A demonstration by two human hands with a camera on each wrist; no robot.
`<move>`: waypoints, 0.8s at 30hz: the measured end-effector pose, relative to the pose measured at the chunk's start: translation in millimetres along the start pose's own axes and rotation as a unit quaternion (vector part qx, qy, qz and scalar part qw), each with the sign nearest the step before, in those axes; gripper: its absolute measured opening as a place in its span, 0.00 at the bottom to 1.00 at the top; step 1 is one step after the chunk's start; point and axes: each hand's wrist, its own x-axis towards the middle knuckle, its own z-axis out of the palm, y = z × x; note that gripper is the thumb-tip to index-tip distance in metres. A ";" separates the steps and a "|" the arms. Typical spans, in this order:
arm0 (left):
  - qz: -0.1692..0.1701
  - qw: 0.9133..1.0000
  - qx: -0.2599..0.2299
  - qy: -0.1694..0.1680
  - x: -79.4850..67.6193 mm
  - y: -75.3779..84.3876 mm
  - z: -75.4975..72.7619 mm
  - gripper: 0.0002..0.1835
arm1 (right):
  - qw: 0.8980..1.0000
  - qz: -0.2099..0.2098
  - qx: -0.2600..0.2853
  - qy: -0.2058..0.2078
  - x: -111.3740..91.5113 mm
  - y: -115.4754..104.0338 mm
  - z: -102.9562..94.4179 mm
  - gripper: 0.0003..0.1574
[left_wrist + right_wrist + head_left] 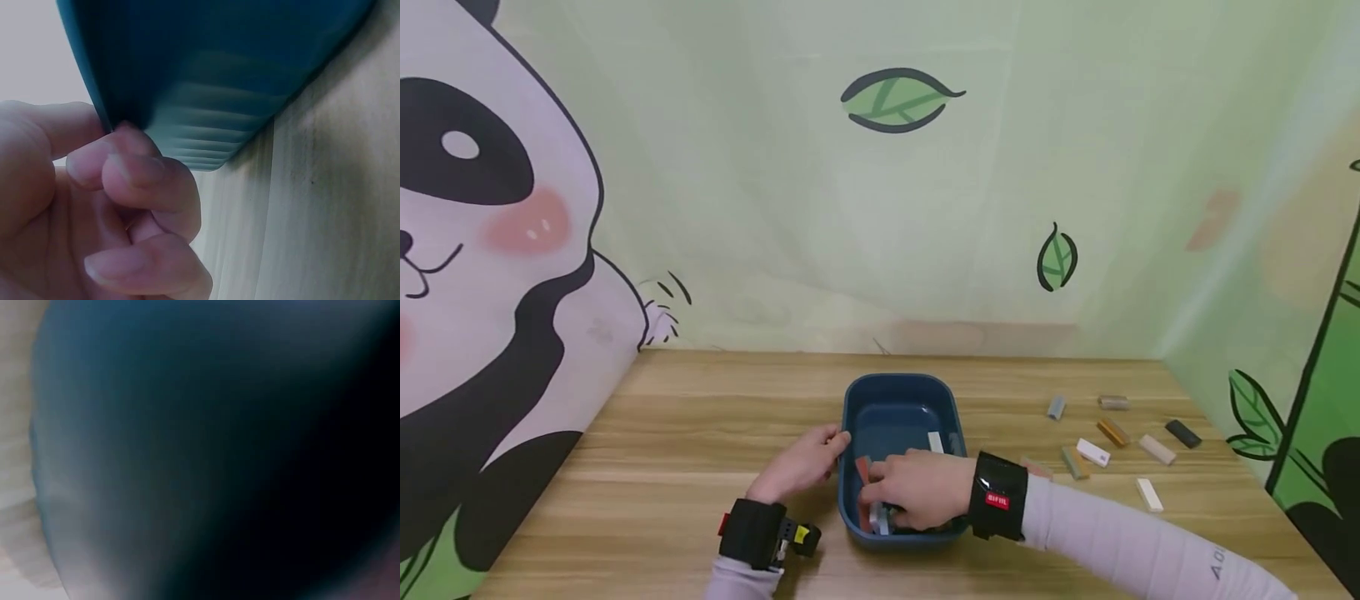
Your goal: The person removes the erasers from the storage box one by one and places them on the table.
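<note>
A dark blue plastic bin (901, 542) stands on the wooden table in front of me. My left hand (801, 462) pinches its left rim between thumb and fingers; the left wrist view shows these fingers (140, 169) against the ribbed bin wall (206, 69). Reaching over the right side, my right hand (921, 487) is down inside the bin with bent fingers among small oblong blocks. Around it show a reddish block (862, 492), a grey one (878, 521) and a white one (935, 442). I cannot tell whether it grips a block. The right wrist view is dark and blurred.
On the table right of the bin lie several small blocks, among them a grey block (1056, 407), an orange-brown block (1112, 432), a black block (1183, 433) and a white block (1149, 495). My right forearm (1120, 533) crosses before them. A printed cloth backdrop (760, 208) borders the table.
</note>
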 end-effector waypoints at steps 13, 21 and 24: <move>0.004 1.000 0.003 0.001 -0.8 1.9 -1.0 0.16 | 1.000 -0.009 0.007 -0.002 -3.8 2.4 5.6 0.17; 0.005 1.000 0.004 0.006 1.3 0.0 0.7 0.16 | 1.000 -0.020 -0.003 0.010 -11.4 1.5 7.2 0.15; 0.002 1.000 0.004 0.006 0.9 -0.5 0.9 0.16 | 1.000 -0.011 -0.006 0.023 -15.4 1.3 6.2 0.21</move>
